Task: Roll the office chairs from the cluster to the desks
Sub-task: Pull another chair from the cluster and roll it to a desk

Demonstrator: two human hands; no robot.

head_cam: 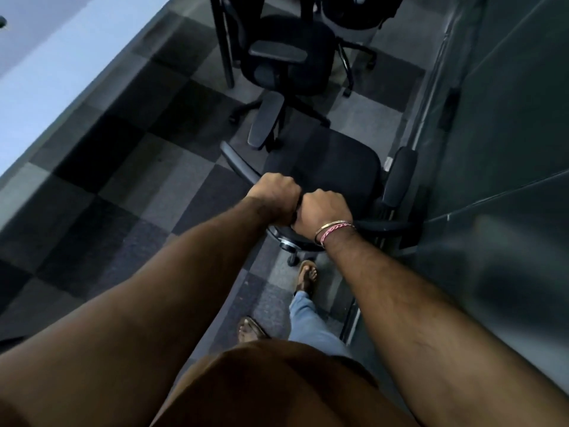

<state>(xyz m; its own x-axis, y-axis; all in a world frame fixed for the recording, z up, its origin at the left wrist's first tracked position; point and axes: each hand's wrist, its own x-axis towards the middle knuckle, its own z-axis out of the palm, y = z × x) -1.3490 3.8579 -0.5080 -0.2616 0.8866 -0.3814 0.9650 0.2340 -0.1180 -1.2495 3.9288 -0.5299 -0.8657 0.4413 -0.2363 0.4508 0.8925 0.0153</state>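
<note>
Both hands are gripping the top edge of the backrest of a black office chair (326, 167), knuckles up and side by side, nearly touching. The left hand (274, 197) is curling its fingers over the rim, and the right hand (321, 211) is doing the same just beside it. The right wrist is wearing 2 bangles (334, 231), 1 metal-coloured and 1 pink and twisted.

The held chair is standing on checkered grey and dark carpet tiles (123, 180), its seat facing away from the person and its right armrest (398, 177) lying close to a dark glass partition (508, 134) on the right. A second black chair (286, 63) is sitting just ahead, its armrest nearly touching the held chair's seat, and part of a third chair (357, 13) is showing at the top edge. A pale desk surface (46, 66) is running along the left.

Below the arms, the person's feet in sandals (308, 274) and 1 light blue trouser leg (308, 322) are showing. No brand, label or writing is readable anywhere.
</note>
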